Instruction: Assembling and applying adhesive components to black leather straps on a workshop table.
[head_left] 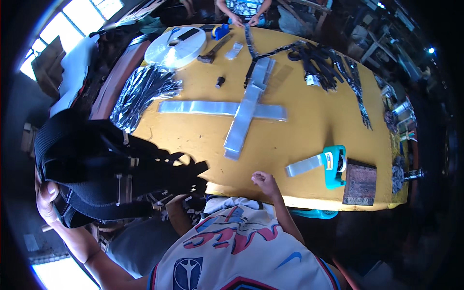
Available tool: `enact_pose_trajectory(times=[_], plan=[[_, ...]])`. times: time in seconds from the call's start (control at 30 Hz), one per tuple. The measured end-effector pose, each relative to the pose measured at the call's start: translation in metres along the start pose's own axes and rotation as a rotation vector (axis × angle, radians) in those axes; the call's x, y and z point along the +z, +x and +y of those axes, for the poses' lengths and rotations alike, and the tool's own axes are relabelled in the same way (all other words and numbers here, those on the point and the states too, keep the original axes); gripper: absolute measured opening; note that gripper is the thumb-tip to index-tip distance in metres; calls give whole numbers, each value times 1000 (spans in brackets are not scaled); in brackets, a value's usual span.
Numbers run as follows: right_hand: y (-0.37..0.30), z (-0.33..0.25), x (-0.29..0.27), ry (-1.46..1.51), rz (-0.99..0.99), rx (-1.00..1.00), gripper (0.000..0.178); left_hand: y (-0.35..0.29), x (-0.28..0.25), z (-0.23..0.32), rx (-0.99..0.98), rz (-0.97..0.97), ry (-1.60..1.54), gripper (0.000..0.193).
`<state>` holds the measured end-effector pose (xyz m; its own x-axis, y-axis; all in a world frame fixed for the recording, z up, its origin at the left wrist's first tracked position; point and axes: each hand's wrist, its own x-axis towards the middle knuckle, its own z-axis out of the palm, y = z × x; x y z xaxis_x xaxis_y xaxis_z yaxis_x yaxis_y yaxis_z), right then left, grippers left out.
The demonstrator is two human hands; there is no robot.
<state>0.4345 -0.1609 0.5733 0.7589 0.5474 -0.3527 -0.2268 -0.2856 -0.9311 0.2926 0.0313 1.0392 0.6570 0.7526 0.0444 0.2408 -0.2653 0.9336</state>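
Observation:
At the left, my left hand (47, 198) is closed on a bulky bundle of black mesh bands (96, 169), with the thumb over its outer edge. Loose strap ends and small shiny loops hang from the bundle, which reaches over the table's near left edge. My right hand (264, 181) hovers by the table's front edge, in front of my shirt. Its fingers are curled in and nothing shows in them. Further in on the yellow table (193, 140), long clear plastic sleeves (241, 123) lie crossed. Right of that hand stands a teal tape dispenser (331, 166) beside a clear strip (304, 166).
A dark flat block (360, 183) lies by the dispenser. Black straps (316, 63) are heaped at the far right, black strips (145, 94) at the left. A white reel (176, 46), hammer (212, 52) and blue tape dispenser (221, 32) stand behind. Across the table, a person's hands (245, 21) hold a strip.

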Motion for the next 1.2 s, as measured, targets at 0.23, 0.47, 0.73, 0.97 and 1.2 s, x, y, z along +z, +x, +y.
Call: enact_pose_trajectory(times=[0.23,0.47,0.73,0.97,1.2], plan=[[-20,-5,-12,-16,127,82,28,126,-176,-55,78,-250,-100,72],[-74,14,-38,70,255,138,29,179,-4,-12,-21,-778,-201,64],[-133,51,-72,451,116,118,41,196,244,64,77,-1097,-247,51],[-127,-62,-151,50,556,-265,56,203,433,58,-24,-1178,-328,38],[42,-136,-215,-114,959,-423,80,181,566,-105,-398,-1457,-175,38]])
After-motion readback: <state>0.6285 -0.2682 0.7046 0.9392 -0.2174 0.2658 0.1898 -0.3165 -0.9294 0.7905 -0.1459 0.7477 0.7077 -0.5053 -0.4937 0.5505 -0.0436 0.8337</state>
